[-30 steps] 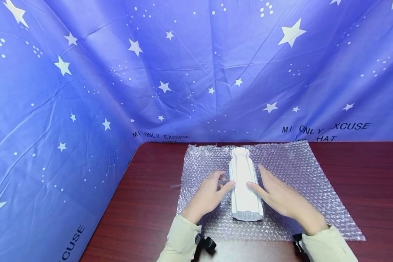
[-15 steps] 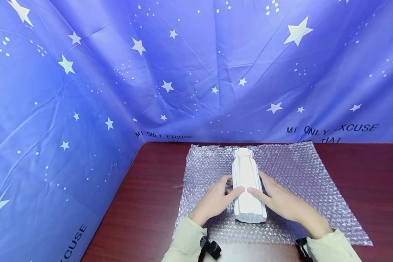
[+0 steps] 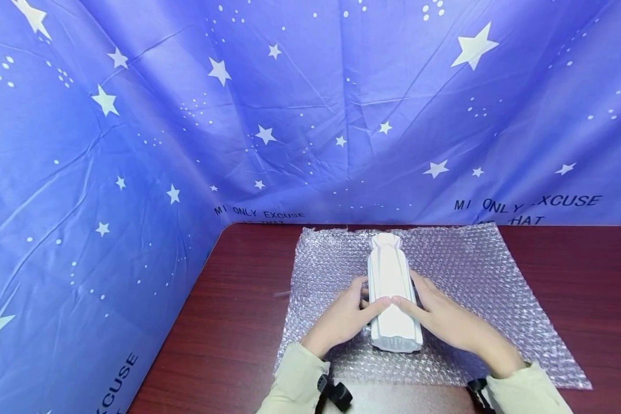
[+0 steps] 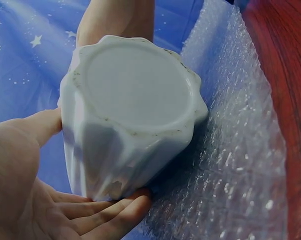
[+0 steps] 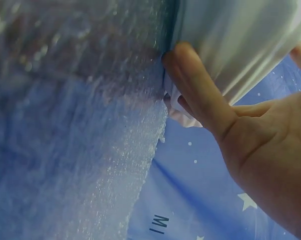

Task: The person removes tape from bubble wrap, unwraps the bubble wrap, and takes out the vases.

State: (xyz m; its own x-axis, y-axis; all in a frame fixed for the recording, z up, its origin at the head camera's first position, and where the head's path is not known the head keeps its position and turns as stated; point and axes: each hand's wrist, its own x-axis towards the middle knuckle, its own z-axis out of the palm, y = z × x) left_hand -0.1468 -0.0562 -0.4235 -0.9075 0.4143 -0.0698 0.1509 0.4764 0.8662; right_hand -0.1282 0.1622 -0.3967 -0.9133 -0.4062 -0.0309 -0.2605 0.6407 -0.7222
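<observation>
A white fluted vase [image 3: 391, 273] lies on its side on a sheet of bubble wrap [image 3: 460, 264], its neck pointing away from me. Its flat, scalloped base [image 4: 135, 85] faces the left wrist camera. My left hand [image 3: 343, 317] holds the vase from the left, thumb on top and fingers against its side and underside. From the right, my right hand [image 3: 452, 322] holds it with fingers along the lower flank. Both thumbs meet on top of the vase. In the right wrist view, the right fingers [image 5: 203, 82] reach beneath the white side, close to the wrap.
The dark red wooden table [image 3: 227, 293] extends on both sides of the bubble wrap. A blue curtain [image 3: 310, 115] with white stars and lettering hangs behind the table and along its left. Black straps [image 3: 336, 394] circle both wrists.
Both hands have closed in on the vase from either side, and their thumbs have come together on top. The vase has stayed on the bubble wrap; the head view has shifted slightly.
</observation>
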